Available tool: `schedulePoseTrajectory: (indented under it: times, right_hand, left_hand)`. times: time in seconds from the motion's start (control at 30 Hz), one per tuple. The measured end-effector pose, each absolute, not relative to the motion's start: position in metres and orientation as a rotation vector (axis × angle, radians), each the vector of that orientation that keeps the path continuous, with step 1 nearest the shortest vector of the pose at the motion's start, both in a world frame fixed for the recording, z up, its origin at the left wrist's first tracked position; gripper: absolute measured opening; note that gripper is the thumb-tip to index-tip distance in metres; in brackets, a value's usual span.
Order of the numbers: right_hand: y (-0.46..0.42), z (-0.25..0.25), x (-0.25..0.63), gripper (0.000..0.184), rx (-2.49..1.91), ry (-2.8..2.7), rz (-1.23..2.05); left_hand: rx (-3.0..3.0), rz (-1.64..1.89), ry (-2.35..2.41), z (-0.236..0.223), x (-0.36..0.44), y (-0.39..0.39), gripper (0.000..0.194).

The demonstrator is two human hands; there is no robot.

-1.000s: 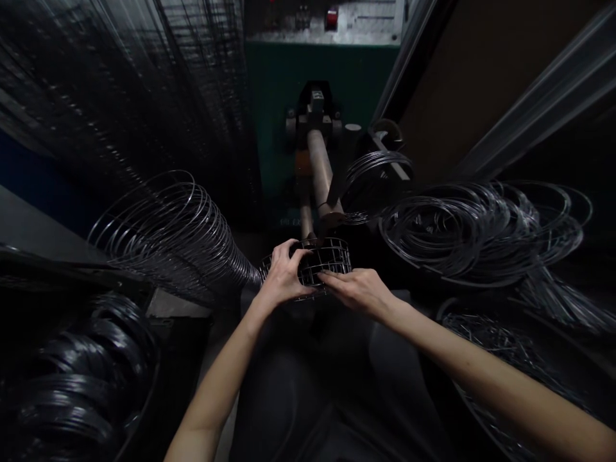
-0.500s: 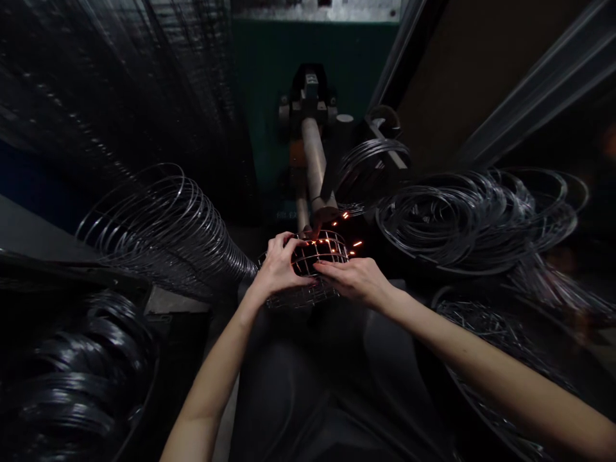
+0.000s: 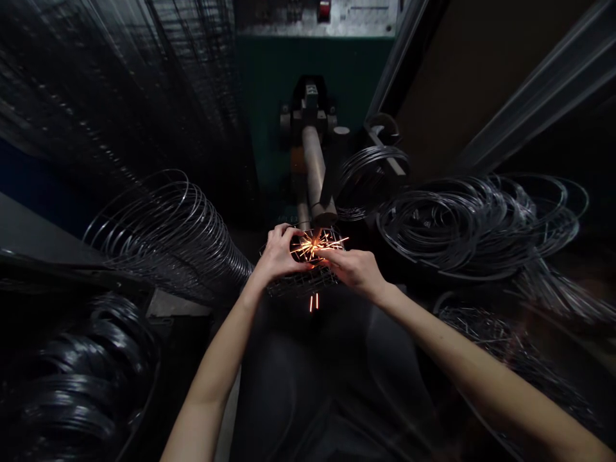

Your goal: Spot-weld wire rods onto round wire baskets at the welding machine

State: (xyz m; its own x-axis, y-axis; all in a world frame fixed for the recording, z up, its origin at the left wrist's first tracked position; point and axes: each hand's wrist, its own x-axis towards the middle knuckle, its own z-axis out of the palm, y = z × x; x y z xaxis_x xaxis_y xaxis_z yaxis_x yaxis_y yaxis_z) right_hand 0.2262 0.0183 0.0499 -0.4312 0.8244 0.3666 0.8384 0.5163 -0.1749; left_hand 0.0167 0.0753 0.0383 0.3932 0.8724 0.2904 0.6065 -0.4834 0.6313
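Note:
A round wire basket [image 3: 303, 282] of metal mesh is between my hands, under the tip of a spot welder [image 3: 315, 160]. Bright orange sparks burst from the contact point at the basket's wires and hide part of the mesh. My left hand [image 3: 279, 253] grips the basket's left side, thumb and fingers curved around the wires. On the right side, my right hand [image 3: 353, 269] is closed on the wires, its fingertips close to the sparks. Both hands are just below the welder's electrode.
A long coil of wire rings [image 3: 178, 237] leans at the left. Wire bundles [image 3: 72, 385] fill a dark container at lower left. At right lie loose wire hoops [image 3: 447, 224] and a bin of wire pieces [image 3: 510, 346]. Another wire coil [image 3: 370, 173] hangs beside the welder.
The few scattered sparks have become a bright burst at the electrode. The basket has tilted or turned slightly, and my right hand's fingers have moved closer to the weld point.

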Motion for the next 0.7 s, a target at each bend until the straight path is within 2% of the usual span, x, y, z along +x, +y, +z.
schedulePoseTrajectory:
  times: [0.27,0.47,0.63,0.7]
  right_hand:
    - [0.036,0.036,0.231,0.011,-1.419,-2.093,-0.053]
    - [0.053,0.047,0.234,0.017,-1.449,-2.149,-0.01]
    - [0.072,0.072,0.251,0.023,-1.338,-2.127,0.088]
    - [0.095,0.082,0.253,0.026,-1.39,-2.203,0.078]
  left_hand:
    - [2.268,0.821,1.307,0.045,0.017,0.088,0.078]
    - [2.292,0.845,1.3,0.044,0.018,0.109,0.079]
    - [2.191,0.829,1.2,0.051,0.003,0.112,0.098]
    - [2.07,0.882,1.221,0.052,-0.011,0.118,0.081]
